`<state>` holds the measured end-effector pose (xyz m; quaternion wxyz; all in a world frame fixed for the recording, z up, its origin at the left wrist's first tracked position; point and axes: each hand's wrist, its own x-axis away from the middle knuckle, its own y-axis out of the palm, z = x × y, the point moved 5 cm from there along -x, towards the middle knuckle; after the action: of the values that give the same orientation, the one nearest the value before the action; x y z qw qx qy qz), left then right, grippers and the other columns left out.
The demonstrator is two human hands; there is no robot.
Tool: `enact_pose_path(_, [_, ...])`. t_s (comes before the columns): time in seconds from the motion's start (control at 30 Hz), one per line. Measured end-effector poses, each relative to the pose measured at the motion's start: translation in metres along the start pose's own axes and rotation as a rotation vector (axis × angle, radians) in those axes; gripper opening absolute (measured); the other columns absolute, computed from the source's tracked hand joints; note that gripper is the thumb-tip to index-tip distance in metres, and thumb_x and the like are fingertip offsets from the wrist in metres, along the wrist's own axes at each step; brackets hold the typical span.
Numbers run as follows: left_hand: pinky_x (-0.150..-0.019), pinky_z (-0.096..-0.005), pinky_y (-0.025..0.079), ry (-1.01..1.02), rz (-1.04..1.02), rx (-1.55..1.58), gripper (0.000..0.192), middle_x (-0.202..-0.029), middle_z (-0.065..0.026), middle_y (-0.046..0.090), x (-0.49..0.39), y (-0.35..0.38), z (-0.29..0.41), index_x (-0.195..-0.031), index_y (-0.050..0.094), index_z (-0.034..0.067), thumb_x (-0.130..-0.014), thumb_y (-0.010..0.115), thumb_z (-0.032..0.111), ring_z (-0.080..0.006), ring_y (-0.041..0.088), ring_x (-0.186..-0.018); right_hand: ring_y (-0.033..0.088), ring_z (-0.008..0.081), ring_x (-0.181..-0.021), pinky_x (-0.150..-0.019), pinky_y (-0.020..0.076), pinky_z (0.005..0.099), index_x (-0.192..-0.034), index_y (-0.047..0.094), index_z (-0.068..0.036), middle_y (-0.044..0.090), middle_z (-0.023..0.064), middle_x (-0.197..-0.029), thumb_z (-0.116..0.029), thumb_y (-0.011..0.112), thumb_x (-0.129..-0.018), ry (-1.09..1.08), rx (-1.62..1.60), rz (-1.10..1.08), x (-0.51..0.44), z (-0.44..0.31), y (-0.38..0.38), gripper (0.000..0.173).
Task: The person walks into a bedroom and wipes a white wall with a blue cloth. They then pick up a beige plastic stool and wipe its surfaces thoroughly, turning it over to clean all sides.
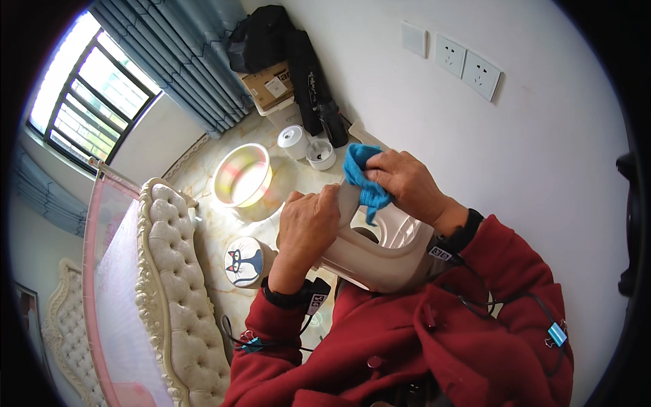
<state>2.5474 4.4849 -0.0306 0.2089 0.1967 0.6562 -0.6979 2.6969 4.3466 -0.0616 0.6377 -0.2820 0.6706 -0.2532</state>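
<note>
My left hand [310,221] grips the upper edge of a beige plastic object [379,262], a curved frame with a large rounded opening, which leans against my lap. Its exact kind I cannot tell. Bunched in my right hand [404,180] is a blue cloth [363,178], pressed near the same edge, just right of my left hand. One end of the cloth hangs down over the opening. My left fingertips are partly hidden behind the plastic.
Ahead on the marble-look floor stand a basin [243,175], a white round container [293,141], a smaller white bowl-like container [321,155] and a cat-print stool [245,262]. A tufted headboard [185,274] rises at left. Black bags [262,40] rest on a cardboard box [269,86] beside the wall.
</note>
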Motion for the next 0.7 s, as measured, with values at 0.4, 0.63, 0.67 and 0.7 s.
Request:
enact_pose_path(0.4, [-0.064,-0.0390,0.043,0.071,0.009,0.013,0.017,-0.064,-0.0021,0.061,-0.007,0.007,0.018,-0.105,0.063,0.007,-0.088,0.061,0.007,-0.0221,0.064,-0.062,0.064,0.0378,-0.103,-0.089,0.0538,0.0405,-0.115,0.065,-0.003,0.065,0.0158,-0.113,-0.001,0.073,-0.081,0.175,-0.124,0.150,-0.025,0.092,-0.011,0.035])
enact_pose_path(0.63, [-0.071,-0.0389,0.051,-0.021,0.096,0.038,0.023,-0.068,-0.0060,0.065,0.016,0.001,-0.001,-0.112,0.067,0.009,-0.089,0.066,0.011,-0.0248,0.066,-0.065,0.067,0.0349,-0.099,-0.086,0.0547,0.0396,-0.108,0.073,-0.006,0.069,0.0149,-0.103,0.001,0.072,-0.078,0.317,-0.275,-0.235,0.033,0.094,-0.012,0.031])
enact_pose_path(0.67, [-0.072,-0.0387,0.051,-0.091,0.066,0.031,0.023,-0.069,-0.0064,0.066,0.023,-0.001,-0.009,-0.112,0.068,0.008,-0.089,0.066,0.011,-0.0250,0.066,-0.064,0.068,0.0309,-0.093,-0.083,0.0546,0.0374,-0.108,0.071,-0.004,0.069,0.0147,-0.100,-0.001,0.073,-0.080,0.431,-0.301,-0.372,0.050,0.104,-0.018,0.027])
enact_pose_path(0.7, [-0.070,-0.0375,0.050,-0.100,0.096,0.054,0.023,-0.070,-0.0065,0.066,0.029,-0.004,-0.014,-0.112,0.069,0.007,-0.089,0.067,0.012,-0.0243,0.065,-0.063,0.069,0.0269,-0.088,-0.081,0.0545,0.0353,-0.107,0.070,-0.002,0.069,0.0145,-0.096,-0.002,0.074,-0.083,0.506,-0.326,-0.476,0.065,0.110,-0.021,0.025])
